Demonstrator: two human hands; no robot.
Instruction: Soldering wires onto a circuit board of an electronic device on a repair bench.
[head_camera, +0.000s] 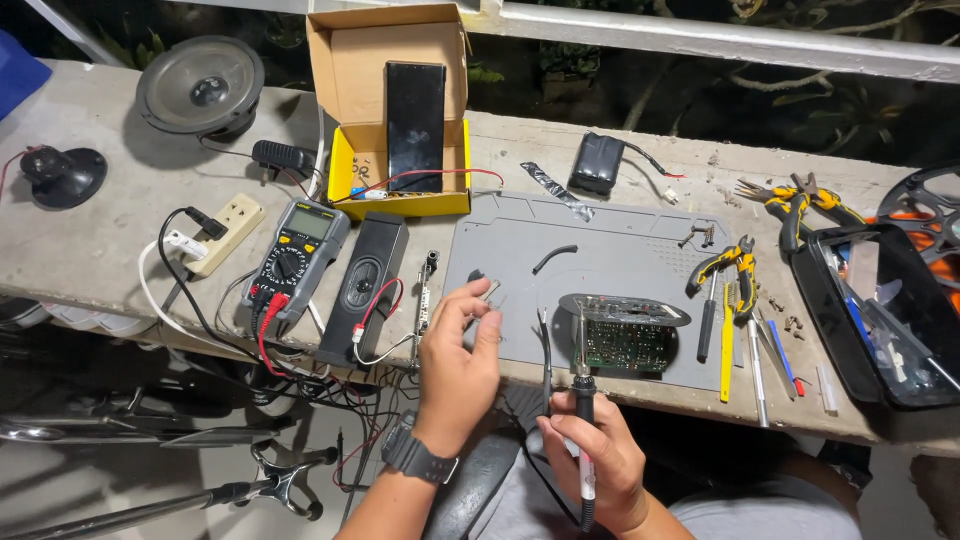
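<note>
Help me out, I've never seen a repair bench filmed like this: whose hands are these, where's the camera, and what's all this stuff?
The camera sits on the person's head, looking down at their own hands. The right hand holds a soldering iron aimed at a green circuit board on a grey work mat. The left hand pinches a small part, too small to identify. Nearby lie a multimeter, pliers, a yellow cardboard box and a loudspeaker.

concrete ledge (100, 240), grey work mat (620, 250), multimeter (298, 258), cardboard box (395, 100), speaker (200, 88)
</note>
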